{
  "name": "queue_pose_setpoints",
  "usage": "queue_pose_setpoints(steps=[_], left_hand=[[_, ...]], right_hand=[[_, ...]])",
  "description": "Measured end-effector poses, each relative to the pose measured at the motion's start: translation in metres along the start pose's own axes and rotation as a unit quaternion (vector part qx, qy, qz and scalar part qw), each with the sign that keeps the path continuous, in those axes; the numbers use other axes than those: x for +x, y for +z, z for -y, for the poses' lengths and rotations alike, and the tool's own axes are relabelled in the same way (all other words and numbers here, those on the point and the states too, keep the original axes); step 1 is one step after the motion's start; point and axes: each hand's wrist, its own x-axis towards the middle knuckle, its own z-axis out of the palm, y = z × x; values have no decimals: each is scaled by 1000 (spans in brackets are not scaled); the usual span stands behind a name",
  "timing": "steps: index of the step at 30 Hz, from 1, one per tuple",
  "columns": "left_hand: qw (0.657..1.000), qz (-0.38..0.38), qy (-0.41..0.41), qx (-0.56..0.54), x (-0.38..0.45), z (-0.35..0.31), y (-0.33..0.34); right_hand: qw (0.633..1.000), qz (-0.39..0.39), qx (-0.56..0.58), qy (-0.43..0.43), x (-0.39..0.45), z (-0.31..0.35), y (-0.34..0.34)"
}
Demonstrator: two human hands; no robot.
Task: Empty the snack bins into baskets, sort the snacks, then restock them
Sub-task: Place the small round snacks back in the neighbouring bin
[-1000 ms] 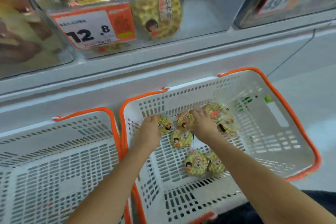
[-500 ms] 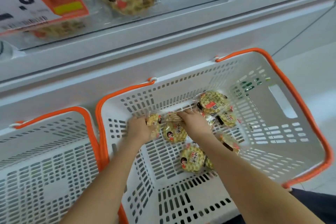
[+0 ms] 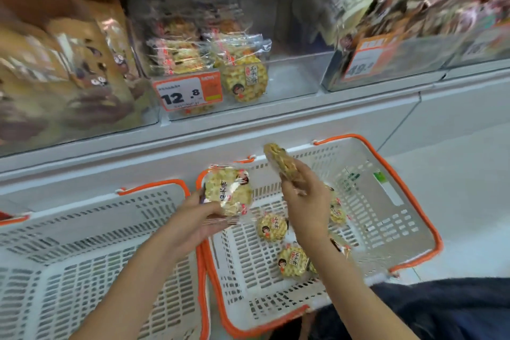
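My left hand grips a clear-wrapped pack of round yellow rice crackers, held flat above the left rim of the right basket. An edge-on stack of the same cracker packs is gripped by my right hand above that white, orange-rimmed basket. Several more cracker packs lie on its floor, some hidden behind my right arm. On the shelf above, a clear bin holds more of these crackers behind a 12.8 price tag.
A second white basket with an orange rim stands to the left, nothing visible inside. Clear bins of brown-packaged snacks and dark snacks flank the cracker bin. A white shelf ledge runs between bins and baskets. Dark clothing fills the lower right.
Both hands have lifted out of the right basket, each holding cracker packs picked from its floor. The view has tilted up toward the shelf bins.
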Motion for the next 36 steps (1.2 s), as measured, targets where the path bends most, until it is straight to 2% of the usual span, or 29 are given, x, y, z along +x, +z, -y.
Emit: queue_pose_setpoints(steps=[3, 9, 14, 18, 20, 23, 27, 29, 33, 36], left_hand=[[998, 16, 52, 8, -47, -8, -9], [992, 5, 117, 57, -106, -3, -11], [964, -103, 183, 163, -115, -6, -30], [960, -131, 196, 151, -111, -7, -40], [972, -121, 183, 87, -109, -7, -39], [991, -73, 111, -16, -104, -8, -39], [999, -21, 3, -47, -92, -2, -45], [996, -2, -19, -85, -89, 1, -50], [980, 20, 1, -200, -86, 1, -57], [975, 73, 73, -197, -85, 5, -51]], right_hand=[[997, 6, 72, -26, -23, 35, -9], [985, 29, 40, -167, -59, 72, -15], [958, 66, 25, -279, -70, 76, -12], [923, 164, -28, -346, -76, 73, -8], [917, 207, -22, -341, -79, 73, -5], [920, 251, -13, -300, -81, 71, -3], [904, 326, -78, -266, -80, 57, -3], [912, 338, -59, -225, -80, 52, -4], [935, 307, -14, -179, -75, 53, -6], [938, 299, 3, -175, -75, 57, -7]])
